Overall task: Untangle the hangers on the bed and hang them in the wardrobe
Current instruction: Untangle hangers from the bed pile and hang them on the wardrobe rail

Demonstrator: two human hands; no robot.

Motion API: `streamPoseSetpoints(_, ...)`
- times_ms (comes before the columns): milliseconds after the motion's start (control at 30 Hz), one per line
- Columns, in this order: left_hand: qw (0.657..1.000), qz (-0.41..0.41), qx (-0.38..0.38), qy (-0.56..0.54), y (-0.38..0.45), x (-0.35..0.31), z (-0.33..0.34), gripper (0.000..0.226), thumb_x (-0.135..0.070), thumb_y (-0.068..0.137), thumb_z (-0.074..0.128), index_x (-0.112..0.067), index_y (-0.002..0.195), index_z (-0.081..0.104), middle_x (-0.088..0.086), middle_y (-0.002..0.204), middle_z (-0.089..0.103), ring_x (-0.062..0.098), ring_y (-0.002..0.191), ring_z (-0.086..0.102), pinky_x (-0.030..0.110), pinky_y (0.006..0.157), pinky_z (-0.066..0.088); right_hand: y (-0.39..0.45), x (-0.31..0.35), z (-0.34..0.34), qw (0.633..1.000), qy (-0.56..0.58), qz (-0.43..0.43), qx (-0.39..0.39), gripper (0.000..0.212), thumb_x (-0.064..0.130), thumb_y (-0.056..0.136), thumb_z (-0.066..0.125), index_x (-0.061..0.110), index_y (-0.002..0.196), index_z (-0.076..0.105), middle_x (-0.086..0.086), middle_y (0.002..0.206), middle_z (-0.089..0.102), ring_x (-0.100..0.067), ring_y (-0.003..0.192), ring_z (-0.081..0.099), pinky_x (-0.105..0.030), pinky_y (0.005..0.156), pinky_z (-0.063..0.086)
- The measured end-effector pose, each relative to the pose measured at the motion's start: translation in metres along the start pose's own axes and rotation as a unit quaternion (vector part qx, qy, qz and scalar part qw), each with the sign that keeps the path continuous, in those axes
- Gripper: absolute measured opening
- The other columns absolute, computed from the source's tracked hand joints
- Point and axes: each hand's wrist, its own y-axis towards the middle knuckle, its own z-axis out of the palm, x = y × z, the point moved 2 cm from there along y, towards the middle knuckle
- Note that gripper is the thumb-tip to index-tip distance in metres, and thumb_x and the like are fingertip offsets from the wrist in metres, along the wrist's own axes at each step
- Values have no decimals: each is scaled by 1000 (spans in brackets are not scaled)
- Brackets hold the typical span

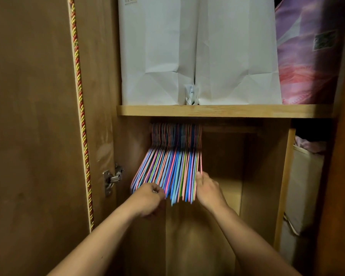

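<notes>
Print on white paper bags point(197, 50) too faint to read. Hangers point(173, 168) hung hooks-up under shelf point(223, 110), arms slanting down toward viewer. Left hand point(150, 196) curled around their lower ends; right hand point(206, 188) pinching rightmost pink one.

white paper bags point(197, 52) on shelf point(223, 110); braided cord point(82, 108) — left

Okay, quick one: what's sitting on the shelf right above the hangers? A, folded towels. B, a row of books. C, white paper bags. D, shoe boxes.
C: two white paper bags stand side by side on the shelf directly above the hangers.
</notes>
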Motion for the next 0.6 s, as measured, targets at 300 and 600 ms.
streamPoseSetpoints(300,999,-23,-13,-24,-19,22,-5,12,-29,99,54,-21,99,64,9,89,70,25,74,72,34,66,57,-9,12,3,996,-83,21,4,51,47,102,27,15,135,49,-15,126,58,-34,116,54,-44,101,45)
streamPoseSetpoints(600,989,-77,-110,-59,-105,75,12,17,-23,101,53,-20,109,67,2,97,71,7,70,61,12,53,45,-122,83,37,976,43,-211,-35,30,6,85,51,17,110,65,-3,109,59,-22,101,56,-38,90,49)
